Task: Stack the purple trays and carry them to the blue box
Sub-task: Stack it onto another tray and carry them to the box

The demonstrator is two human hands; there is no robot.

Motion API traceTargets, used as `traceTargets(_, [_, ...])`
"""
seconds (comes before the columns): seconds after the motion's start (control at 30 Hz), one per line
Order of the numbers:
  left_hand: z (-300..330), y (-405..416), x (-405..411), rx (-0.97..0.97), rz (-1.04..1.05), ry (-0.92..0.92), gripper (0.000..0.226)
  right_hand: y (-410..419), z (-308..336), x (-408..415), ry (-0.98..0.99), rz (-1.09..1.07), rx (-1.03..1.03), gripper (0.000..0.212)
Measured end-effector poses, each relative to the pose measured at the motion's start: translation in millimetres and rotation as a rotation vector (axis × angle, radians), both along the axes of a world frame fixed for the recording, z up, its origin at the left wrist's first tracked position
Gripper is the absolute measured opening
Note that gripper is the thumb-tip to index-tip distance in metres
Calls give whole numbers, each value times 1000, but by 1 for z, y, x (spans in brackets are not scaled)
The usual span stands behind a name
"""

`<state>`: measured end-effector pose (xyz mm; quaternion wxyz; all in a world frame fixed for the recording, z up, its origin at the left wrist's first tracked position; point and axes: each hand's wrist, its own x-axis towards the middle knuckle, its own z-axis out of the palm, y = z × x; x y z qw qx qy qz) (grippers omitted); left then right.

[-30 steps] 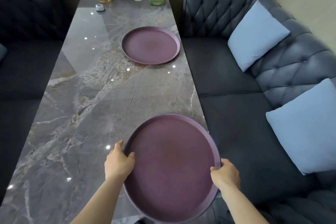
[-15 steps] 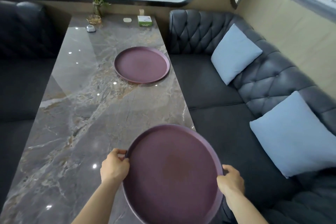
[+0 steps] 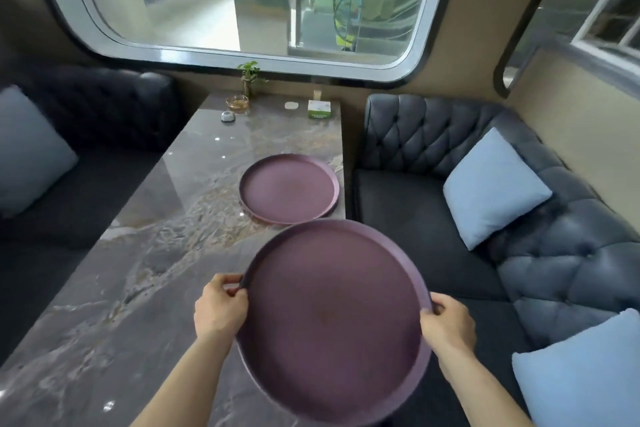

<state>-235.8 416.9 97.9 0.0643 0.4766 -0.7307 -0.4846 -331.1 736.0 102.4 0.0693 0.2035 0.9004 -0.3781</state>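
Observation:
I hold a round purple tray (image 3: 332, 319) lifted off the table, tilted a little, close to me. My left hand (image 3: 220, 310) grips its left rim and my right hand (image 3: 446, 326) grips its right rim. A second purple tray (image 3: 289, 188) lies flat on the marble table (image 3: 145, 253), farther away near the table's right edge; the held tray's far rim overlaps its near edge in view. No blue box is in sight.
At the table's far end stand a small plant (image 3: 248, 74), a glass bowl (image 3: 237, 102), a bell (image 3: 227, 117) and a green tissue box (image 3: 319, 109). Dark tufted sofas flank the table, with light blue cushions (image 3: 493, 187) on the right.
The near tray has been lifted off the table and carried forward toward the far tray. My view has tipped up, bringing the window into sight.

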Motion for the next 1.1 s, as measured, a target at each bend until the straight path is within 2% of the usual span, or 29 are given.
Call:
traceTargets(0.27, [32,34,-10,0,181,38,24,8,37,-70,65,128,-14,26])
traceTargets(0.77, [57,12,19,-8,255,131,22,-30,56,-58,120,187,-41,35])
traceTargets(0.93, [48,-3,-12,-16,282,146,19,-52,44,-95,97,214,-47,29])
traceTargets(1.1, [19,-28,-78,8,332,104,19,-85,13,-174,74,253,-30,30])
